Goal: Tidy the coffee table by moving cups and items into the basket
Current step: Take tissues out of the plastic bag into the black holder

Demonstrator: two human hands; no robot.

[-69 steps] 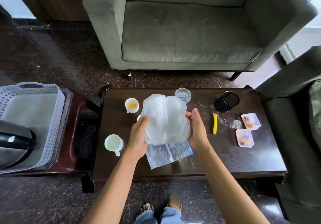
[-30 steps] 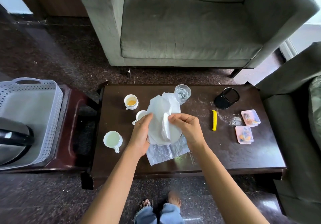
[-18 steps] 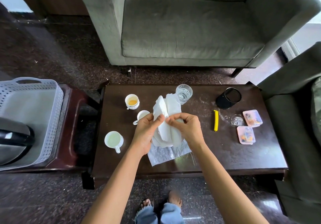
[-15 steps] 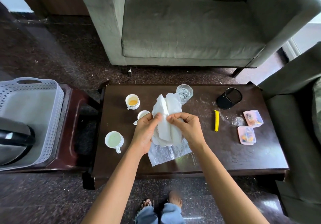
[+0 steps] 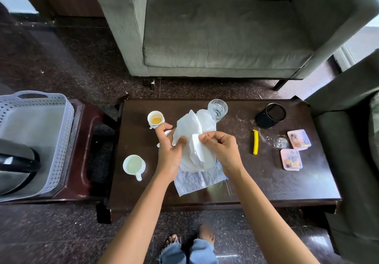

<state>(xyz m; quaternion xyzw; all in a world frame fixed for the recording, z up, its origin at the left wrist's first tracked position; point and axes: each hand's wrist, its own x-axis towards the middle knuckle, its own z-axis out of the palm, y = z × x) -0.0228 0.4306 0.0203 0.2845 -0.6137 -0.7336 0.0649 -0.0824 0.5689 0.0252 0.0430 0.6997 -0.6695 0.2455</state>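
Basket of grey perforated plastic [image 5: 63, 140] stands left of the dark wooden coffee table [image 5: 266, 181] and shows no cup inside, so I judge the tidying is hardly begun. On the table's left part stand a white cup of pale liquid [image 5: 133, 165] and a white cup of orange liquid [image 5: 155, 119]. Over its middle, the left hand [image 5: 170, 153] and right hand [image 5: 221, 151] both pinch a crumpled white sheet [image 5: 194, 128]. On its right part lie a yellow plastic clip [image 5: 255, 141] and two pink boxes [image 5: 299, 138].

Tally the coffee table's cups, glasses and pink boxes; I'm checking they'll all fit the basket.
White cups: 3, one mostly behind the left hand
Drinking glass: 1
Pink boxes: 2
Total: 6
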